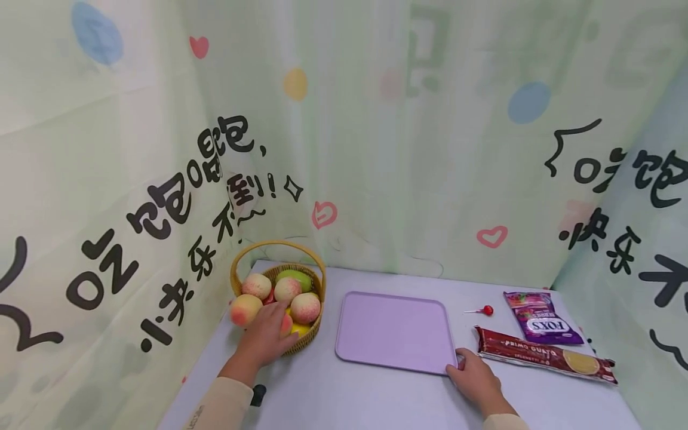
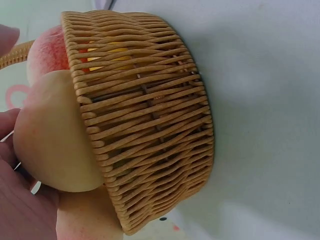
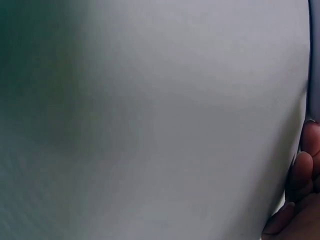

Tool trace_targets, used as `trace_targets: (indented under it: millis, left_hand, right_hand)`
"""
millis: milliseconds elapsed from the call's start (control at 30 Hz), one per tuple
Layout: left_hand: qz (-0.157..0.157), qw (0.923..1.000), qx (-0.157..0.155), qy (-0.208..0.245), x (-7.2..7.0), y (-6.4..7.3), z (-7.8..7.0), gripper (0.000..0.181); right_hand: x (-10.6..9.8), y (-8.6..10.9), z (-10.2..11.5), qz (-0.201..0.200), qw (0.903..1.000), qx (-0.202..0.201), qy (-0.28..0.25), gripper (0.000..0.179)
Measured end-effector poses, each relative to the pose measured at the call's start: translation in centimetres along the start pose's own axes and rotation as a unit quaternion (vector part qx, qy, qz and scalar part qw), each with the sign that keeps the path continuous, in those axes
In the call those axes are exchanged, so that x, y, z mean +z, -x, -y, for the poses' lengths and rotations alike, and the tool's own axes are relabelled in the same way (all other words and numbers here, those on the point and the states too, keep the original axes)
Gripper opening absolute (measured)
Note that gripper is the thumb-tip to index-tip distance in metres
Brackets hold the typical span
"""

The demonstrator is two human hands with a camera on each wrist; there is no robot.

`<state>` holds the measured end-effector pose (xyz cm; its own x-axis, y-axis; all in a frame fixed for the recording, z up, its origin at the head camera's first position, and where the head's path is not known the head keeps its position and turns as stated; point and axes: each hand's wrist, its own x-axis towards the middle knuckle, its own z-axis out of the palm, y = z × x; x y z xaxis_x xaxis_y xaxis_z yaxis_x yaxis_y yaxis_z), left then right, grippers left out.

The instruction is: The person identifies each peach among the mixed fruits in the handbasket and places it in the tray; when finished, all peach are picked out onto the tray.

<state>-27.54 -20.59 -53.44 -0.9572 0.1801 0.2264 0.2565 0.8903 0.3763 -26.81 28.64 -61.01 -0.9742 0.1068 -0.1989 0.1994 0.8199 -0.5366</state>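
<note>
A wicker basket [image 1: 307, 345] full of fruit stands at the left of the table. Over its front my left hand [image 1: 264, 335] reaches in, fingers and thumb spread about a peach [image 1: 286, 325]. Up close in the left wrist view, a peach [image 2: 60, 132] bulges over the basket's rim beside the fingers, and one fingertip stands apart from it. With my right hand [image 1: 475, 377] I hold the near right corner of a flat purple tray [image 1: 395, 331]. The right wrist view shows the curled fingers [image 3: 302, 172] at the tray's edge.
Right of the tray lie a red lollipop [image 1: 487, 310], a purple snack bag [image 1: 545, 319] and a long dark red biscuit packet [image 1: 545, 353]. Another peach [image 1: 246, 310] leans out at the basket's left side. Printed curtains [image 1: 376, 149] close off the back and both sides.
</note>
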Motion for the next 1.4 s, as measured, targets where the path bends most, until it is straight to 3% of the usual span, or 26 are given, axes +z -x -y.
trace_targets:
  millis: [400, 900, 1067, 1400]
  left_hand:
    - [0.009, 0.9997, 0.012, -0.018, 0.1, -0.5, 0.3, 0.074]
    - [0.032, 0.9988, 0.009, -0.036, -0.1, -1.1, 0.2, 0.073]
    - [0.025, 0.9987, 0.016, -0.042, 0.0, -1.3, 0.3, 0.072]
    - [0.018, 0.9985, 0.032, -0.041, 0.3, -1.3, 0.6, 0.065]
  right_hand:
    - [0.1, 0.1, 0.0, -0.017, 0.9991, 0.015, -0.035, 0.058]
    - [-0.4, -0.6, 0.3, -0.013, 0.9997, 0.012, -0.019, 0.040]
    - [-0.8, -0.7, 0.5, -0.012, 0.9996, 0.003, -0.026, 0.031]
    - [-0.7, -0.7, 0.4, -0.005, 0.9993, 0.011, -0.035, 0.033]
